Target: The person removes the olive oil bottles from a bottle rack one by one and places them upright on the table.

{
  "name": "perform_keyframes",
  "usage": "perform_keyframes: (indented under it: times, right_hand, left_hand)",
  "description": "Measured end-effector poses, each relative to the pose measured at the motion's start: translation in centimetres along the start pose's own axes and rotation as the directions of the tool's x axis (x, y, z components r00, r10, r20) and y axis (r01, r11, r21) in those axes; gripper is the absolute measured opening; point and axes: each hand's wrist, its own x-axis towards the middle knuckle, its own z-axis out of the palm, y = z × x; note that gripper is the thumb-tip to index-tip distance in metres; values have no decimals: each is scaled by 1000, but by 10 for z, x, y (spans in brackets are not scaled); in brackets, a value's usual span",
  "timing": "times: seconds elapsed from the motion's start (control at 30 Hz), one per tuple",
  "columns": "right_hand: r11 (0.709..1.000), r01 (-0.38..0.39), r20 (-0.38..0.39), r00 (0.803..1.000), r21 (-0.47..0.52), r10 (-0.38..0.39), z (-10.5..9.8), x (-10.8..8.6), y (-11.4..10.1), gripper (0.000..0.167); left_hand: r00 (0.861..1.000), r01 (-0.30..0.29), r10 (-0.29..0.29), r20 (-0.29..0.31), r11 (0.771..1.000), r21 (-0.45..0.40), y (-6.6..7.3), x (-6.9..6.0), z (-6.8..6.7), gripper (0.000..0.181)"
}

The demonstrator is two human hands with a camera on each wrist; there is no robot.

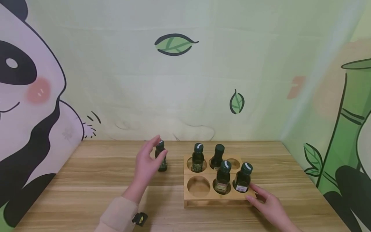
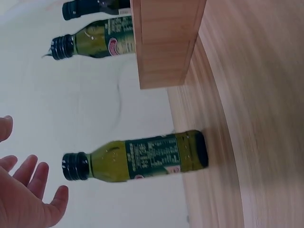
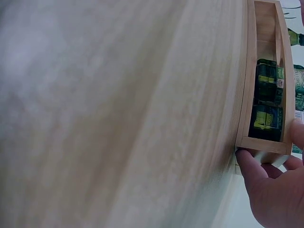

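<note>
Head view, nearest first: grips the rack [image 1: 209, 174] at its near right corner with the right hand [image 1: 271, 206], with the thumb at the near edge and other fingers bent round the end, as also shown in the right wrist view. Shows four other bottles [image 1: 222, 180] caps up in the rack, two in the near row and two in the far. Over to the left, holds the left hand [image 1: 147, 159] just this side of the loose bottle [image 2: 147, 156], with fingers [image 2: 58, 202] spread wide, thumb well parted from forefinger and nothing grasped. Overlaps the bottle in the head view, so cannot tell the true gap from there; looks apart from the cap [image 2: 76, 166] in the left wrist view. Seems to hinge on that: just beyond the left fingers from the wearer's side, with the long axis vertical and the cap uppermost. Runs sideways across the left wrist view, probably only through the camera's turn. Stands on the counter [image 1: 72, 180] left of the rack, apart from it and roughly level with the far row; lies far nearer to the left hand than to the right. Beyond the counter, ends at a printed backdrop [image 1: 124, 87].
</note>
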Motion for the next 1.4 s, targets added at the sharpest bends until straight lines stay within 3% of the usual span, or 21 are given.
perform_keyframes:
  times: [0.17, 0.43, 0.77, 1.1, 1.4]
  right_hand:
    - [1000, -1, 2, 1000, 8, 1, 0, -1, -1, 62]
    - [1000, 3, -1, 1000, 11, -3, 0, -1, -1, 60]
    - [1000, -3, -3, 1000, 0, 3, 0, 0, 0, 60]
    - [1000, 0, -1, 1000, 2, 0, -1, -1, -1, 61]
    - [1000, 4, -4, 1000, 7, -4, 0, 0, 1, 59]
  left_hand:
    - [1000, 3, -3, 0, 1000, -17, 8, -7, 4, 54]
    - [998, -57, 58, 35, 998, -30, 13, -19, 17, 52]
    - [991, -3, 14, 134, 997, -79, 25, -34, 39, 53]
    - [969, 60, -27, 246, 990, -125, 38, -44, 60, 51]
    - [949, 12, 34, 315, 990, -143, 43, -46, 79, 53]
